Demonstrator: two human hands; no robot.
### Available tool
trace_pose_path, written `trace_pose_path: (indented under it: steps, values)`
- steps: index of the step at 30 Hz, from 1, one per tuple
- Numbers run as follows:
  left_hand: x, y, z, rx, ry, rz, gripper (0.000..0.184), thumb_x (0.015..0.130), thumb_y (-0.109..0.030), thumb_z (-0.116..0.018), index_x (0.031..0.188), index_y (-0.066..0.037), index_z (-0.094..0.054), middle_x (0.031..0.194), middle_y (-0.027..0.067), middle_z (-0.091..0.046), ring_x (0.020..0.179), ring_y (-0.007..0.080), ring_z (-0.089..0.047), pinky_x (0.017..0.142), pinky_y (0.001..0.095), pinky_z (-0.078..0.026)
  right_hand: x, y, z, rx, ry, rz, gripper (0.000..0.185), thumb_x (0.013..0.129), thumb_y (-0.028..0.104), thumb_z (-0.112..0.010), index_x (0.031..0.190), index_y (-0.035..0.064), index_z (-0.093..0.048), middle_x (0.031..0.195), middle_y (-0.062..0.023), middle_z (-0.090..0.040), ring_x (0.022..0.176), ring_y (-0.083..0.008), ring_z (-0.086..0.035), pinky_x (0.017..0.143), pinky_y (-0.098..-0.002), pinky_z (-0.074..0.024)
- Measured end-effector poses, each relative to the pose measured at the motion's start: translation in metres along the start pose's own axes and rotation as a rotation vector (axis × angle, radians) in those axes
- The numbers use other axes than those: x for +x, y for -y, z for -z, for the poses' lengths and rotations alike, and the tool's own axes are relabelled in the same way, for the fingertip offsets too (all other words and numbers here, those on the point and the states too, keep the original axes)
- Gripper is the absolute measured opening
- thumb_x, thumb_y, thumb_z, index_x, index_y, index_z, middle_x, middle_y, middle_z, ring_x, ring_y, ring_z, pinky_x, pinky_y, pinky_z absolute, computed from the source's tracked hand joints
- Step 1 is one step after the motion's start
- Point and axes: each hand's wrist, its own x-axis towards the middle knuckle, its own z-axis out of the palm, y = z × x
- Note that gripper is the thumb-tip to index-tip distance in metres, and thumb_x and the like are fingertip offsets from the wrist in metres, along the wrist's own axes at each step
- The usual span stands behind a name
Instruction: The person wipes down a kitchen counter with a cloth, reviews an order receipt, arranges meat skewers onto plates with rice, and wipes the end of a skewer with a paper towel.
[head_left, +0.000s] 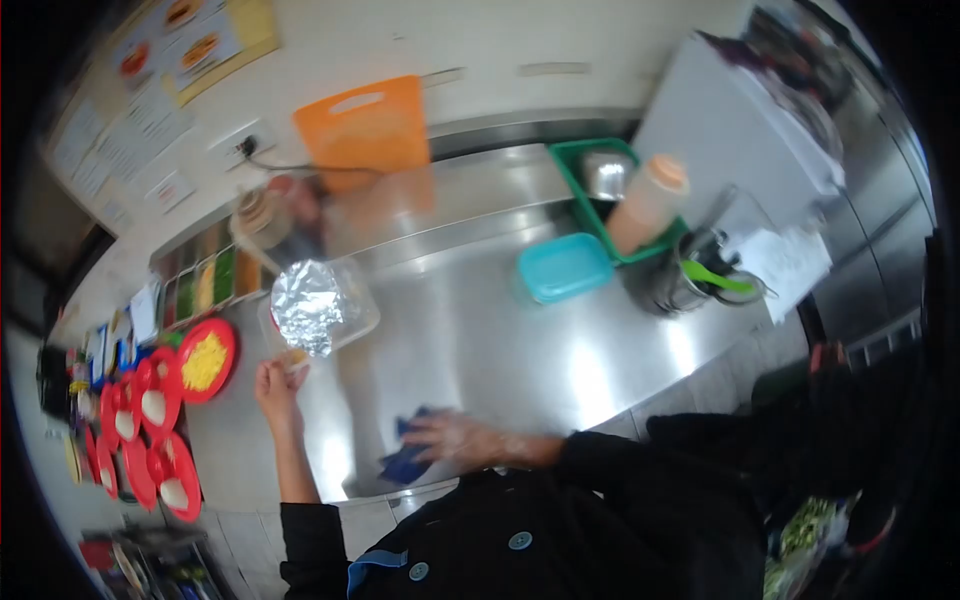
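Observation:
My right hand (pixel 455 440) presses a dark blue cloth (pixel 408 462) onto the steel counter (pixel 470 340), near its front edge. The hand is blurred, and part of the cloth sticks out past the fingers. On the left, my left hand (pixel 278 388) is closed in a pinch just below a clear plastic container (pixel 358 318). Something small and pale shows at its fingertips, too blurred to name. Crumpled aluminium foil (pixel 312 305) lies over the container. Close by on the left is a red plate of shredded yellow food (pixel 205 362).
Several red plates with white portions (pixel 153 407) line the left end. Behind them sit ingredient trays (pixel 205 285) and a blurred bottle (pixel 262 218). An orange cutting board (pixel 365 130) leans on the wall. Rightward are a turquoise container (pixel 565 268), a green basket (pixel 583 185) and a sauce bottle (pixel 648 205).

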Motion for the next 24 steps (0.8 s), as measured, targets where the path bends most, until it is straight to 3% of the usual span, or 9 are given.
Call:
trace_pose_path:
  steps: [2, 4, 10, 12, 15, 17, 20, 22, 24]
  values:
    - [-0.001, 0.043, -0.026, -0.052, 0.064, 0.03, 0.012, 0.091, -0.015, -0.043, 0.087, -0.004, -0.047, 0.094, 0.0102, -0.058, 0.079, 0.0171, -0.06, 0.077, 0.0367, -0.052, -0.07, -0.022, 0.032, -0.11, -0.195, -0.376, 0.034, 0.072, 0.014, -0.054, 0.105, 0.0147, -0.059, 0.13, -0.0117, -0.041, 0.122, -0.0275, -0.036, 0.103, -0.0447, -0.0258]
    - [-0.009, 0.075, -0.068, -0.104, 0.107, 0.063, 0.012, 0.09, -0.015, -0.043, 0.086, -0.004, -0.046, 0.093, 0.0097, -0.057, 0.079, 0.017, -0.06, 0.077, 0.037, -0.052, -0.136, -0.035, 0.087, -0.394, -0.336, -0.684, 0.034, 0.074, 0.01, -0.051, 0.107, 0.0126, -0.058, 0.121, -0.0165, -0.049, 0.111, -0.0316, -0.048, 0.093, -0.0427, -0.0376]
    - [-0.029, 0.118, -0.174, -0.144, 0.082, 0.12, 0.012, 0.09, -0.015, -0.045, 0.084, -0.004, -0.044, 0.089, 0.0078, -0.055, 0.078, 0.0161, -0.058, 0.078, 0.0362, -0.051, -0.346, -0.002, 0.169, -0.732, -0.477, -1.218, 0.036, 0.076, 0.008, -0.054, 0.112, 0.0106, -0.055, 0.12, -0.0234, -0.047, 0.11, -0.0382, -0.046, 0.094, -0.0438, -0.0365]
    - [-0.026, 0.13, -0.19, -0.186, 0.179, 0.166, 0.012, 0.088, -0.015, -0.049, 0.09, -0.003, -0.048, 0.09, 0.0048, -0.05, 0.08, 0.0116, -0.051, 0.083, 0.0324, -0.047, -0.401, -0.004, 0.181, -0.734, -0.701, -1.529, 0.038, 0.076, 0.007, -0.053, 0.113, 0.0058, -0.053, 0.12, -0.0274, -0.045, 0.107, -0.0416, -0.046, 0.092, -0.0448, -0.0374]
    - [-0.017, 0.15, -0.187, -0.07, 0.149, 0.13, 0.018, 0.088, -0.019, -0.051, 0.098, -0.005, -0.048, 0.093, 0.0044, -0.049, 0.087, 0.0116, -0.049, 0.082, 0.0303, -0.045, -0.413, -0.012, 0.178, -0.999, -0.663, -1.426, 0.041, 0.072, 0.004, -0.052, 0.113, 0.0038, -0.052, 0.115, -0.0274, -0.048, 0.099, -0.0428, -0.048, 0.088, -0.047, -0.0388]
    - [-0.024, 0.14, -0.186, 0.117, -0.029, 0.183, 0.026, 0.088, -0.025, -0.052, 0.105, -0.007, -0.046, 0.096, 0.0033, -0.048, 0.089, 0.0123, -0.048, 0.079, 0.0299, -0.044, -0.399, -0.025, 0.167, -0.914, -0.471, -1.345, 0.04, 0.073, 0.011, -0.053, 0.112, 0.0032, -0.053, 0.115, -0.0254, -0.047, 0.102, -0.0409, -0.047, 0.088, -0.0473, -0.0385]
    - [-0.046, 0.131, -0.16, 0.191, -0.063, 0.133, 0.023, 0.087, -0.022, -0.049, 0.106, -0.01, -0.045, 0.095, 0.0017, -0.048, 0.089, 0.0125, -0.048, 0.077, 0.0305, -0.043, -0.388, -0.034, 0.176, -0.813, -0.369, -1.28, 0.037, 0.076, 0.014, -0.05, 0.111, 0.0024, -0.053, 0.114, -0.0246, -0.048, 0.103, -0.0398, -0.047, 0.088, -0.0469, -0.0385]
    - [-0.064, 0.126, -0.144, 0.243, -0.09, 0.099, 0.022, 0.087, -0.02, -0.048, 0.106, -0.011, -0.045, 0.095, 0.0013, -0.048, 0.089, 0.0126, -0.048, 0.077, 0.0308, -0.043, -0.402, -0.056, 0.214, -0.851, -0.527, -1.416, 0.036, 0.078, 0.014, -0.047, 0.111, 0.0021, -0.053, 0.114, -0.024, -0.049, 0.104, -0.0389, -0.047, 0.09, -0.0468, -0.0373]
    - [-0.082, 0.122, -0.129, 0.368, -0.081, 0.063, 0.02, 0.086, -0.016, -0.047, 0.105, -0.011, -0.045, 0.099, 0.0018, -0.047, 0.089, 0.0127, -0.048, 0.077, 0.0309, -0.043, -0.477, -0.111, 0.22, -1.006, -0.494, -1.551, 0.037, 0.078, 0.016, -0.046, 0.112, 0.0019, -0.053, 0.118, -0.0228, -0.047, 0.111, -0.0362, -0.042, 0.093, -0.0468, -0.0344]
